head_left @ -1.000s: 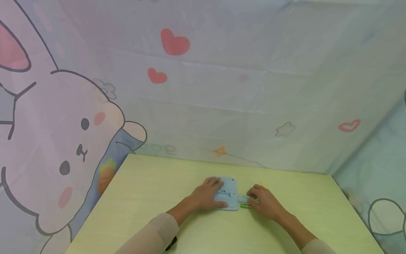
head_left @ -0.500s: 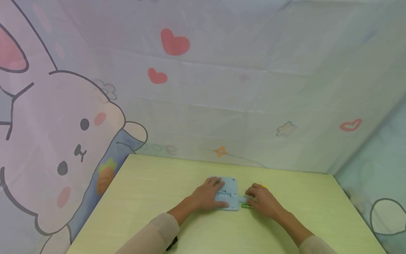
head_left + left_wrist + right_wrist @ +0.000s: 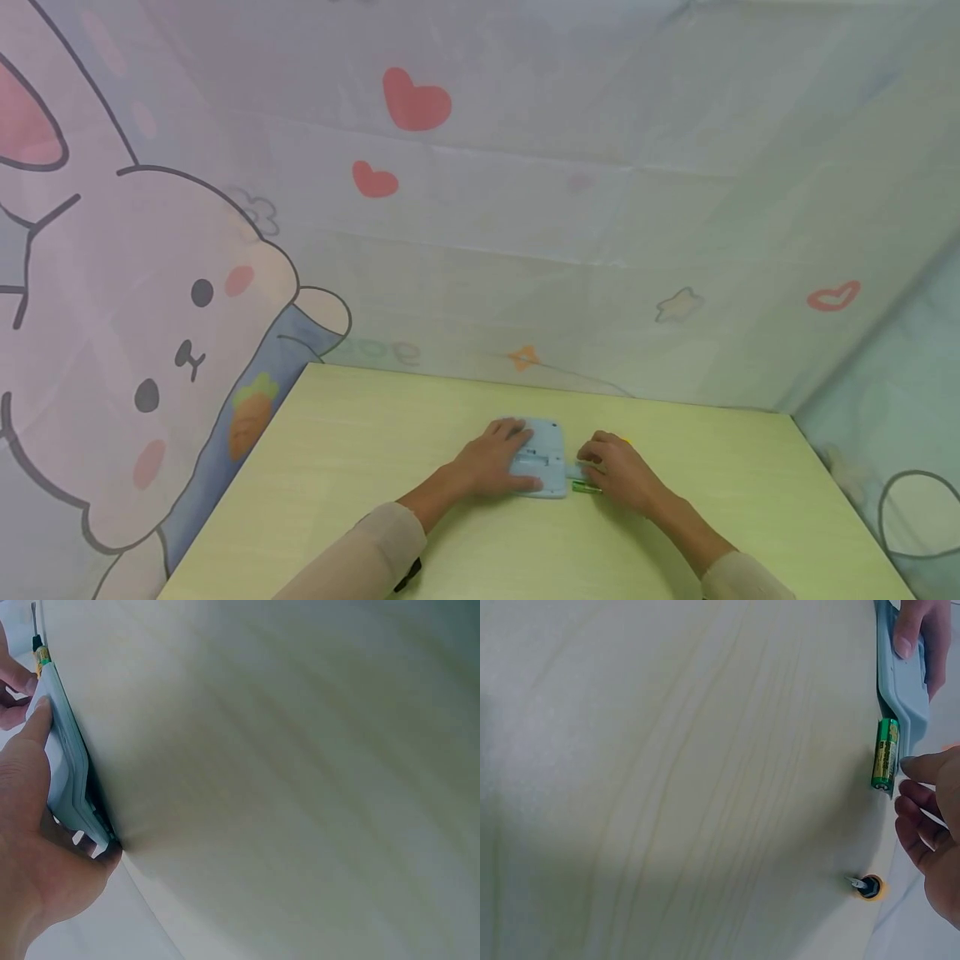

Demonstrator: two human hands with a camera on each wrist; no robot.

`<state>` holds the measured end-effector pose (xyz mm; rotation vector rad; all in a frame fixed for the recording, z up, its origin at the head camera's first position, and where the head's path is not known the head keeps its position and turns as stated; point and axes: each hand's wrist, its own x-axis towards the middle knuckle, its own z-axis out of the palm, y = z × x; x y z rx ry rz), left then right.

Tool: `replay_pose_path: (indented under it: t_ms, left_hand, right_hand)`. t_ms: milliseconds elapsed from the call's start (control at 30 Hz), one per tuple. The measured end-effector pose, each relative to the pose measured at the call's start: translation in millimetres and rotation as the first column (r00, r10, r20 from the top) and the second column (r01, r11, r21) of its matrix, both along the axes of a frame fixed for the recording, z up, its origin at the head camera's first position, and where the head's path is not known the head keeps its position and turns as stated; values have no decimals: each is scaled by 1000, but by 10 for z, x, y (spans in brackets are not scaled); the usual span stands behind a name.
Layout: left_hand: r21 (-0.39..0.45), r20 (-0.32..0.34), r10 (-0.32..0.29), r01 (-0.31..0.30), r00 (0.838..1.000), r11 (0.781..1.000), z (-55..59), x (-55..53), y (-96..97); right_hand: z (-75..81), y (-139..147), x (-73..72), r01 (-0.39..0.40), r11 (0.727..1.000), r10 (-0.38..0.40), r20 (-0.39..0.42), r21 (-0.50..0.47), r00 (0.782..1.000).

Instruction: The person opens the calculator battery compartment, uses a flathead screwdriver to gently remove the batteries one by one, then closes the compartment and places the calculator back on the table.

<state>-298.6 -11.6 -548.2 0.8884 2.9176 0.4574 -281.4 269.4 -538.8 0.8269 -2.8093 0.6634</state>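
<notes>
A light blue calculator-like device [image 3: 551, 442] lies back up on the table, its battery compartment [image 3: 534, 459] uncovered. My left hand [image 3: 486, 461] grips its left side, thumb on the near part and fingers over the far part. Beyond its right edge lies a small light blue strip, seemingly the battery cover [image 3: 576, 472]. My right hand [image 3: 621, 471] pinches the end of that strip between thumb and curled fingers; the fingers partly hide it. A green battery [image 3: 885, 754] lies alongside, close to my right thumb.
A screwdriver with a yellow and black handle [image 3: 870, 887] lies beyond my right hand, mostly hidden in the head view. The pale wooden table [image 3: 420, 400] ends at a printed cloth backdrop [image 3: 525, 250].
My right fingers have shifted slightly left over the strip. The left hand keeps its place on the device. The whole head view has drifted a little.
</notes>
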Motion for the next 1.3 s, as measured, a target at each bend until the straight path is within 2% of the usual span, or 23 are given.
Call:
replay_pose_path:
  t_ms: [267, 533, 967, 1300]
  left_hand:
    - [-12, -1, 1, -1, 1000, 1000, 16, 15, 0]
    - [-14, -4, 6, -6, 1000, 1000, -29, -9, 2]
    - [-19, -4, 7, -7, 1000, 1000, 6, 15, 0]
    - [-14, 2, 7, -7, 1000, 1000, 1, 13, 1]
  right_hand:
    - [-8, -3, -26, -13, 1000, 13, 5, 6, 1000]
    - [-1, -6, -22, -12, 1000, 12, 27, 4, 1000]
    - [-2, -11, -52, -52, 999, 52, 25, -5, 998]
    - [-15, 38, -58, -32, 999, 32, 27, 6, 999]
